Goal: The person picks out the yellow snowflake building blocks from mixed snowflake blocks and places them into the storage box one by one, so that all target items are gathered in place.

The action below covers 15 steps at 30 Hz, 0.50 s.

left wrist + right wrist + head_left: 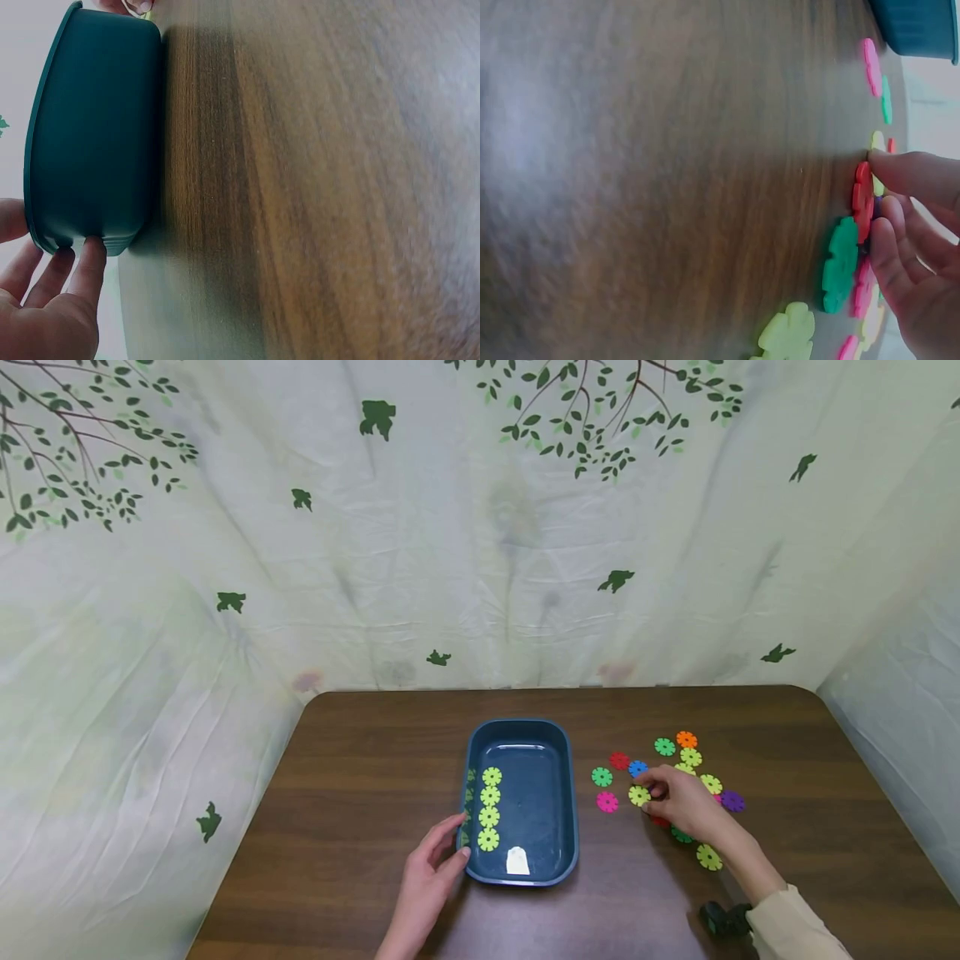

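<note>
My left hand grips the left wall of a blue rectangular tray, thumb at the rim and fingers along the outside. Inside the tray, several yellow-green flower-shaped discs form a column near the left wall, with their reflection beside them. My right hand is over the scattered discs right of the tray. Its thumb and fingertips pinch a yellow-green flower-shaped disc, low over the table. In the right wrist view, a red disc and a green disc lie right by the fingers; the hand partly hides others.
Around the right hand lie pink, green, blue, orange and purple discs on the brown wooden table. A small black object is by the right sleeve. A leaf-patterned cloth hangs behind.
</note>
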Tool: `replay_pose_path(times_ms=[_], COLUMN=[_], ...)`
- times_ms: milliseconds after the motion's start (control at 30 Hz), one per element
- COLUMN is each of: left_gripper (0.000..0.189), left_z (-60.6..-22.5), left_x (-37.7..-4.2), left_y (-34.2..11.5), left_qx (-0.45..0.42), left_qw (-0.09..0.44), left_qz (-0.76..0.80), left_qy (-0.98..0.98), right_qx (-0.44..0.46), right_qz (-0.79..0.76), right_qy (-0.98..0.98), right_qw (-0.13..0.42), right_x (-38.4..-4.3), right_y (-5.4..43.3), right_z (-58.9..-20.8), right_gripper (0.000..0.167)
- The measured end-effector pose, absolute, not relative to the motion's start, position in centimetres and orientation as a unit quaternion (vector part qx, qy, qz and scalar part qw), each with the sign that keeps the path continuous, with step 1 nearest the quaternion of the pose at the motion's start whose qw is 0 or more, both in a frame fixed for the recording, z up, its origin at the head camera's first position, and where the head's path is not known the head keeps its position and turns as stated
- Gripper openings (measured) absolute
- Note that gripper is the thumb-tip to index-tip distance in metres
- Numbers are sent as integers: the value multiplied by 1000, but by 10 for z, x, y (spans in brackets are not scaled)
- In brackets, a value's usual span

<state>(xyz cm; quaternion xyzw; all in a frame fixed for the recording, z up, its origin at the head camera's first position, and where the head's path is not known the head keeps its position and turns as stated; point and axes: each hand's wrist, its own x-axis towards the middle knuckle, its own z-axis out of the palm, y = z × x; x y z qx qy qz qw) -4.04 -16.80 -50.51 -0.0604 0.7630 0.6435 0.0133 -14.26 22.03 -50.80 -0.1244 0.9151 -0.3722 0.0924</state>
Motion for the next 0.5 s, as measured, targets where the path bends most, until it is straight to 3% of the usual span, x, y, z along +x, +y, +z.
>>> replay_pose_path(times_ms=[267,500], left_gripper=[42,42], left_z=[-505,-504], left_x=[-40,-41], left_y=[-169,-168], left_qx=[-62,-67], left_qw=[14,19], left_qz=[644,643], left_qy=[762,763], right_qx=[-136,-139], right_qz=[-362,-351], right_qy=[916,923], right_qw=[110,79], right_x=[-148,-148], right_y=[222,220], right_z=[-505,-506], right_gripper=[32,28])
